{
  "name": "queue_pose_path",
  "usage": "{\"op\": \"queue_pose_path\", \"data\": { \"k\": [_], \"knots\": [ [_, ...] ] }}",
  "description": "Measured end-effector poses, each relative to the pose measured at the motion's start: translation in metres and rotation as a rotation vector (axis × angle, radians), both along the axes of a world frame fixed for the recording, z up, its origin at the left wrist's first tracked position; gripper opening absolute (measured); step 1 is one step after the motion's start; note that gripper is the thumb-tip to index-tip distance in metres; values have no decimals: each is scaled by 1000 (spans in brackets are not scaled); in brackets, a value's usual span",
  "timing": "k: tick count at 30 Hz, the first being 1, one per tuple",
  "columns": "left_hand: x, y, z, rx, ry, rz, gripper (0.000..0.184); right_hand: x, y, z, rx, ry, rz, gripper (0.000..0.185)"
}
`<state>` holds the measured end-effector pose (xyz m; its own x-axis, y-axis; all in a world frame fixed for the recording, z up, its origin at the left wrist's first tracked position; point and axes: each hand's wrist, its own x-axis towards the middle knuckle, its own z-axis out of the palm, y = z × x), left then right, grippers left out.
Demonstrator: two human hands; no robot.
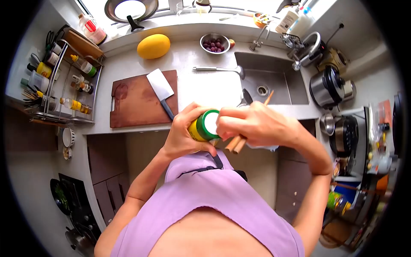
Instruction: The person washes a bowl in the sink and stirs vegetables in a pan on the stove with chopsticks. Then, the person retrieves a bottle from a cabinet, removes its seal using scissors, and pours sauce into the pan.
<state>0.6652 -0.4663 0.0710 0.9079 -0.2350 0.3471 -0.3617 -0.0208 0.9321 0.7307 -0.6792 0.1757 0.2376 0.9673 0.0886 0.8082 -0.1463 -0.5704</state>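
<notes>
No wording can be read on any package around the cutting board (137,102). Print on the yellow-and-green container (205,125), just right of the board's near right corner, is too small to decipher. Labels blur likewise on the red-marked bottle (91,28) beyond the board's far left corner, the yellow-labelled bottle (76,105) to its left, and the white bottle (287,20) well beyond it, rightward.

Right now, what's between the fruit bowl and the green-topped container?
Head view: a metal-handled utensil lies on the countertop, between the fruit bowl and the container in the left hand.
</notes>
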Motion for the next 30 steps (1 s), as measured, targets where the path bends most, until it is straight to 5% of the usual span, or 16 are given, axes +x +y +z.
{"op": "queue_pose_path", "data": {
  "k": [8,10,16,24,30],
  "knots": [
    [65,-24,-7,-2,-104,177,81,71,-23,-32,205,-36,18,25],
    [78,-21,-11,7,-110,178,83,81,-19,-52,516,137,-149,28],
    [98,-13,-25,-77,-98,210,90,98,-14,-60,551,303,-323,31],
    [102,-24,-2,-520,424,484,111,121,1,-66,525,287,-352,29],
    [97,-22,-2,-617,535,368,98,133,5,-74,561,312,-303,26]
  ]
}}
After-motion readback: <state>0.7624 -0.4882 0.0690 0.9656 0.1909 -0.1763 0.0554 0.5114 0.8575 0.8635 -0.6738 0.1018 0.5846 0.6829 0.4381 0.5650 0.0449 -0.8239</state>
